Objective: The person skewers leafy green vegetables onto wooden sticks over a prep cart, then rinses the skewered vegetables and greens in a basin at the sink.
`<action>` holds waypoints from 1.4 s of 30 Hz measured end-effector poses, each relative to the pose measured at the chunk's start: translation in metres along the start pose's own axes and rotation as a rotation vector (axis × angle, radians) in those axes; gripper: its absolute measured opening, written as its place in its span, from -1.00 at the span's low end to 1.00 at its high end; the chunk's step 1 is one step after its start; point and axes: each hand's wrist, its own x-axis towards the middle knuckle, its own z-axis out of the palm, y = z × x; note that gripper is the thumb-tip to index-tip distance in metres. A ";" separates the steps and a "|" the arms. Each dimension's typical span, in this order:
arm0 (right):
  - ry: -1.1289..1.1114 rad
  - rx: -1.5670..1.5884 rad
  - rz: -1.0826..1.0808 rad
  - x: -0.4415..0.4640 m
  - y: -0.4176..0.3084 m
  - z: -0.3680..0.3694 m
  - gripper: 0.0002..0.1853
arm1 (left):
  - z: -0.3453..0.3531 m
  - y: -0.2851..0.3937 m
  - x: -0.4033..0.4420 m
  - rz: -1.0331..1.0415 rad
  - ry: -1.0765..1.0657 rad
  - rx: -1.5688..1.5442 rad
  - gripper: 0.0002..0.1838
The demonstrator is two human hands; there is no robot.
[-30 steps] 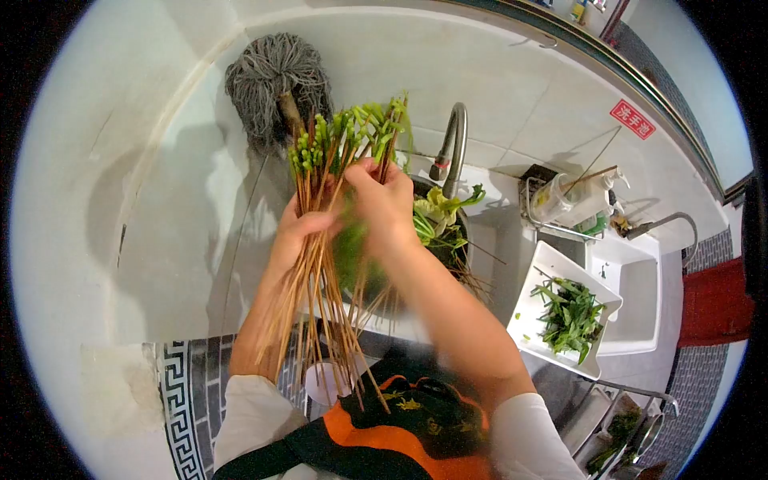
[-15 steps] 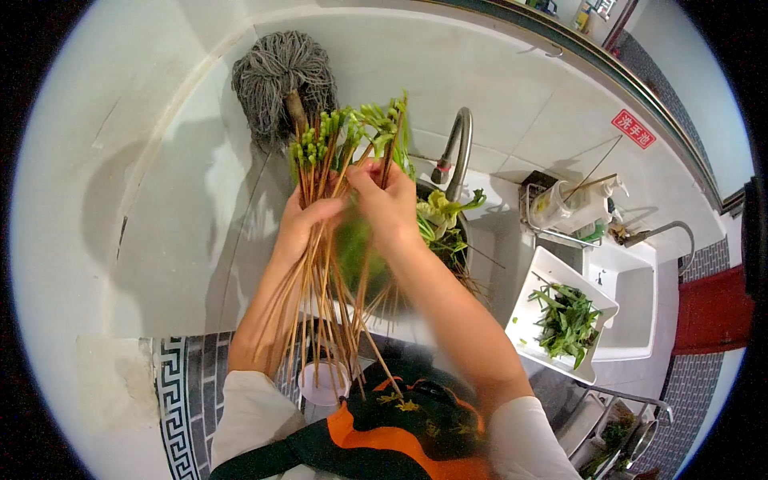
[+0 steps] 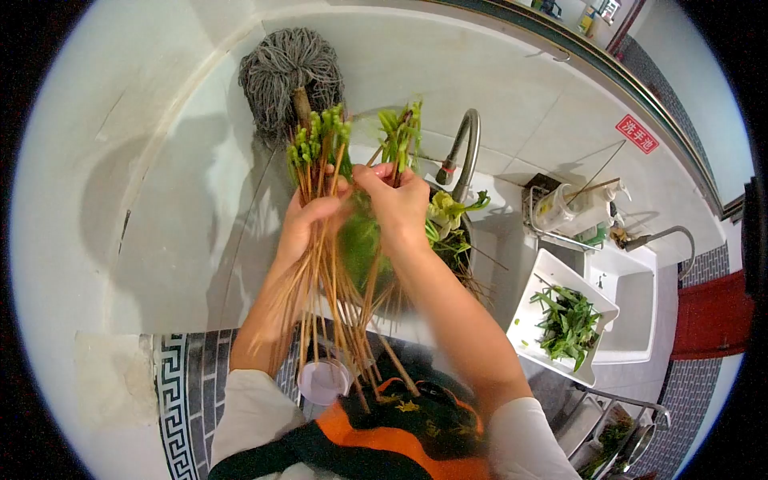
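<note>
A thick bunch of green vegetable skewers is gripped in my left hand, the green ends up and the thin sticks fanning down towards my apron. Just to its right, my right hand pinches a smaller group of leafy skewers, their sticks pointing down. Below and between my hands shows a blurred green mass. Beside my right wrist, pale leafy greens and more sticks lie in a dark round container that my arm partly hides.
A curved metal faucet rises behind the sink. To the right, a white tray holds loose green leaves near a second basin. A wire rack with bottles stands by the wall. A grey mop leans at the back left.
My right hand has moved slightly right with its leafy skewers, opening a gap from the bunch in my left hand. My left hand keeps its hold.
</note>
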 end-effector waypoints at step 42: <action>-0.724 -0.121 0.218 0.038 -0.114 -0.075 -0.76 | 0.002 0.039 -0.019 0.080 -0.102 -0.161 -0.66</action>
